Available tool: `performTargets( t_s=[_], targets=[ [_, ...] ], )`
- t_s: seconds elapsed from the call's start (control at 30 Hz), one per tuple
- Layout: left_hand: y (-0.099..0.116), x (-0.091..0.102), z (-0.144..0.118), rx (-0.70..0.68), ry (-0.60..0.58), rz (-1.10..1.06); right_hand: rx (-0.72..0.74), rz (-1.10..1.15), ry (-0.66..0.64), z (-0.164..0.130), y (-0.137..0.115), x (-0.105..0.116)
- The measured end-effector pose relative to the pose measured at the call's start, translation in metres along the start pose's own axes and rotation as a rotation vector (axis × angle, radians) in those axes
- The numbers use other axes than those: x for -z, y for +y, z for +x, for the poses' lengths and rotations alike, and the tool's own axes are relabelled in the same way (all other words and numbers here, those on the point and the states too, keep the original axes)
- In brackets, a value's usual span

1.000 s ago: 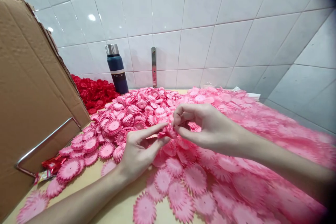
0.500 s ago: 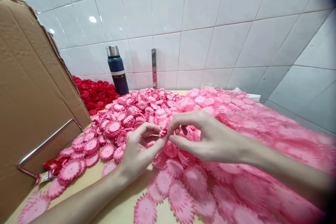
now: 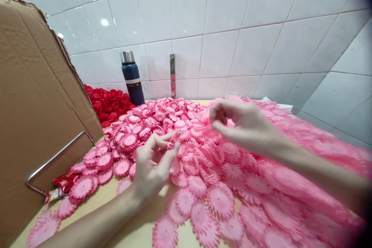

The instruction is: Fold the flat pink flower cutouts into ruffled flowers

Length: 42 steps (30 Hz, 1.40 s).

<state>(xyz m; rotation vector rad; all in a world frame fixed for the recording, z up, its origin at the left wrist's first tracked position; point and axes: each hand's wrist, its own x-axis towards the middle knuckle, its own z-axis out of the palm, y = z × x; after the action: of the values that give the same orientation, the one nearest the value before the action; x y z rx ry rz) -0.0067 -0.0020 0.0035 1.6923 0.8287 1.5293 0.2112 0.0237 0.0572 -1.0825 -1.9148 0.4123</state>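
Observation:
A wide heap of pink paper flower discs (image 3: 232, 170) covers the tan tabletop (image 3: 136, 232). My left hand (image 3: 154, 162) hovers over the heap's left part and pinches a small folded pink flower piece (image 3: 173, 139) between thumb and fingertips. My right hand (image 3: 241, 124) is raised above the heap to the right, fingers curled together near the thumb; whether anything is in them I cannot tell. The two hands are apart.
A tall cardboard box (image 3: 37, 116) with a metal handle (image 3: 55, 155) stands at the left. Red paper flowers (image 3: 109, 102) lie behind it. A dark blue flask (image 3: 132, 77) and a metal bracket (image 3: 172, 75) stand by the white tiled wall. A red wrapper (image 3: 62, 182) lies near the box.
The hands were together on one pink piece; now the right hand has pulled up and away to the right, while the left keeps the piece.

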Motion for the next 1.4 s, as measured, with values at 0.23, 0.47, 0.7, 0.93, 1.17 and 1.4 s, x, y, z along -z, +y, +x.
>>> performTargets(
  t_s=[0.23, 0.47, 0.7, 0.93, 1.17, 1.4],
  targets=[
    [-0.006, 0.008, 0.02, -0.062, 0.284, 0.078, -0.186, 0.046, 0.025, 0.008, 0.012, 0.021],
    [-0.01, 0.011, 0.021, -0.177, 0.244, 0.255, -0.154, 0.152, -0.185, 0.004, -0.01, 0.004],
    [0.001, 0.004, 0.006, -0.233, -0.094, 0.317, -0.165, 0.283, -0.292, -0.004, -0.021, -0.01],
    [-0.002, 0.006, 0.004, -0.168, -0.23, 0.239, -0.187, 0.305, -0.36, -0.014, -0.035, -0.02],
    [-0.003, 0.003, 0.001, -0.055, -0.204, 0.094, -0.184, 0.375, -0.391, -0.011, -0.031, -0.018],
    [-0.004, -0.001, 0.001, 0.047, -0.177, -0.073, -0.192, 0.368, -0.402, -0.011, -0.03, -0.017]
  ],
)
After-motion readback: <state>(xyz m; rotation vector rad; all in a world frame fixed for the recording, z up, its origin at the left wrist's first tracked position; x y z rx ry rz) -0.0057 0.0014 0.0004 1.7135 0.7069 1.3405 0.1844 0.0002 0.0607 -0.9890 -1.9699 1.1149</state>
